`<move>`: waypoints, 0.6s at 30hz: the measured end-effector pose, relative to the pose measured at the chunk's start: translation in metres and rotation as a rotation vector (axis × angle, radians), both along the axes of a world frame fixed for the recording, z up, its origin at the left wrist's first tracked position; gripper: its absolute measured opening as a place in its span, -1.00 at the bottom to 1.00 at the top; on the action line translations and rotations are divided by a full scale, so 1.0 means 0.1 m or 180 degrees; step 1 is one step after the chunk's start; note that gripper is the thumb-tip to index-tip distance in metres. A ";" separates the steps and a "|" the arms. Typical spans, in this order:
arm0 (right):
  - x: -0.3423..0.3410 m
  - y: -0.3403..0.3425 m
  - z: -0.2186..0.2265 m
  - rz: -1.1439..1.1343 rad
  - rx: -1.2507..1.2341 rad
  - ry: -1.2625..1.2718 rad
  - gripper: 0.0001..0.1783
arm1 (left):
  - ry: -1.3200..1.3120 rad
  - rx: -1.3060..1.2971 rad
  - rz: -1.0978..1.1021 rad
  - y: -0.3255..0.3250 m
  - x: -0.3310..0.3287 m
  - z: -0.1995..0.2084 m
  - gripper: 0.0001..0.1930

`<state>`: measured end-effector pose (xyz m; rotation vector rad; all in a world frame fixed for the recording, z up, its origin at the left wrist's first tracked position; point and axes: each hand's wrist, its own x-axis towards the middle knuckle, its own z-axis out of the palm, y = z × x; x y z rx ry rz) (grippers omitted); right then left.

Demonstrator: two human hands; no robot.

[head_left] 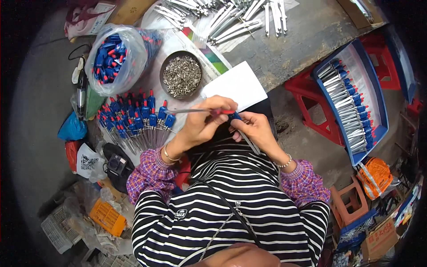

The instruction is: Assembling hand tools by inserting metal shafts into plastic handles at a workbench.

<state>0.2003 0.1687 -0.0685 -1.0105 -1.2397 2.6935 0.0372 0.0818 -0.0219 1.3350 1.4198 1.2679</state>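
Observation:
In front of my striped apron, both hands work close together. My left hand (202,124) is closed with fingertips pinched around a thin metal rod (184,110) that points left and has red at its inner end. My right hand (258,131) grips a blue plastic head (234,116) with a grey metal strip (250,143) slanting down from it. The red end meets the blue head; whether they are joined I cannot tell. To the left, similar blue heads with red tips and metal strips (138,118) lie fanned out.
A bowl of small metal pins (181,74) stands beyond my left hand, beside a clear bag of blue parts (111,60). White paper (242,84) and silvery strips (235,26) lie on the table. On the right, a blue tray (374,84) of assembled pieces rests on red stools (311,107).

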 end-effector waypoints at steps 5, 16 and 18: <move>0.01 0.01 0.10 0.0048 -0.0131 -0.0114 -0.75 | 0.0991 -0.0183 0.0599 -0.05 -0.36 0.34 -0.75; 0.03 -0.08 0.27 0.0054 -0.0351 0.0120 -0.71 | 0.3442 -0.0059 0.1006 0.25 -1.35 0.43 -0.68; 0.03 -0.09 0.27 0.0027 -0.0402 0.0104 -0.75 | 0.3628 -0.0293 0.0868 0.38 -1.38 0.33 -0.68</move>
